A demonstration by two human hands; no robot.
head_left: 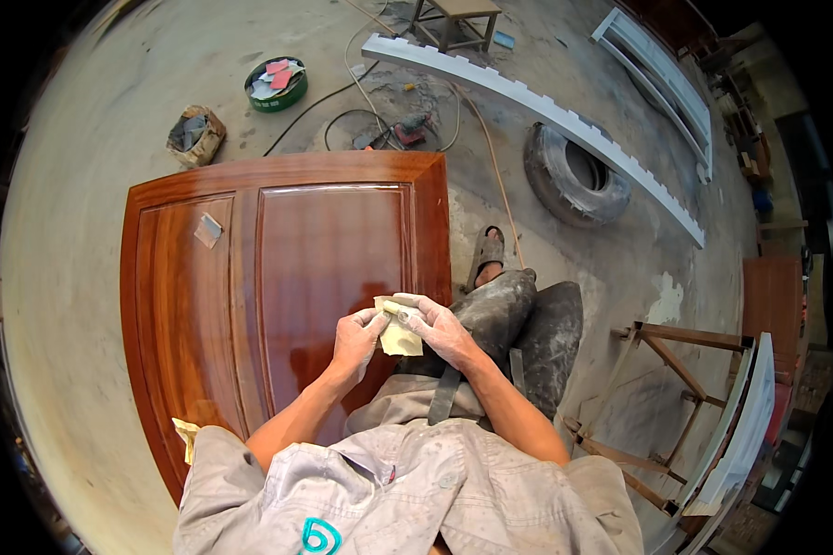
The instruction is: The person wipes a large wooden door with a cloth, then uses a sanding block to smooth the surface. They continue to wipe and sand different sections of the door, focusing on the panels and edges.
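Observation:
In front of my body, a pale yellow piece of sandpaper (401, 342) is pinched between both hands, its top edge folded or rolled over. My left hand (354, 339) grips its left side with thumb and fingers closed. From the other side my right hand (442, 331) holds it, with fingers curled over the top. White dust coats the fingers of both hands. Beneath and to the left lies a glossy reddish-brown wooden door panel (329, 240). A small folded grey-and-tan abrasive piece (208, 229) rests on its left section.
Beyond the panel are a green tub (276, 98) of scraps, a torn box (195, 136), and a red power tool (412, 129) among cords. A tyre (574, 180) supports a long grey notched beam (537, 106). A wooden stand (685, 388) is at right, a stool (455, 13) far ahead.

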